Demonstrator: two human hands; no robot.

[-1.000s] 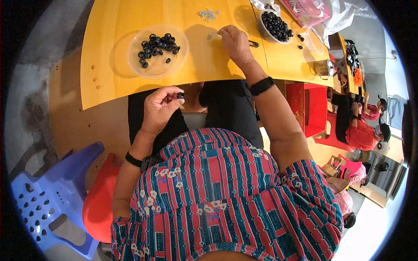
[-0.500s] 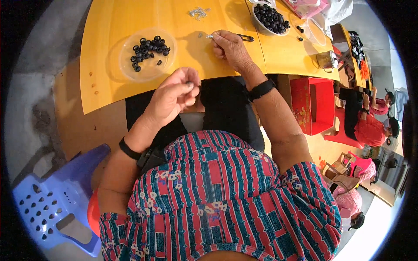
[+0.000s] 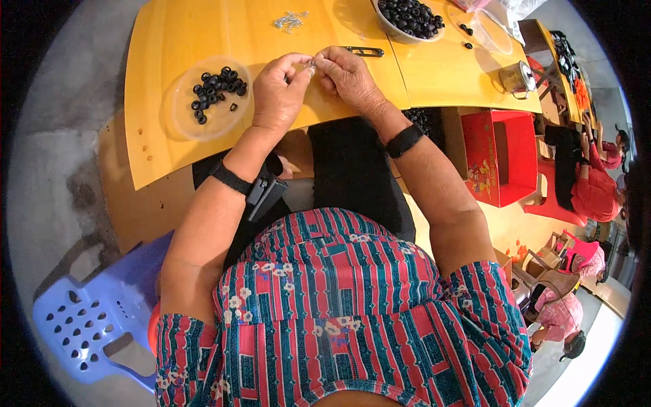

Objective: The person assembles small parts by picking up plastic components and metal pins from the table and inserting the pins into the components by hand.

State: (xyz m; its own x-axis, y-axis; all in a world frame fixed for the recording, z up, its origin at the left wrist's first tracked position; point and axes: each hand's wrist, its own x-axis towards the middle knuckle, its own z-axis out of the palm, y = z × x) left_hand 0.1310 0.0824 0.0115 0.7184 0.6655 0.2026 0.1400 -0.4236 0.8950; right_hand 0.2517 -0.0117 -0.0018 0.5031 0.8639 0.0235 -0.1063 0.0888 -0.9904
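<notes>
Fingers of the left hand and right hand pinch a small silvery piece, mostly hidden, between them above the table; bracing hand against hand should steady its alignment.

Left hand, right hand pinching tiny half-hidden piece above yellow table, near clear dish.

The tabletop looks like smooth wood. Metal bits gleam near its far edge; the dish seems plastic.
</notes>
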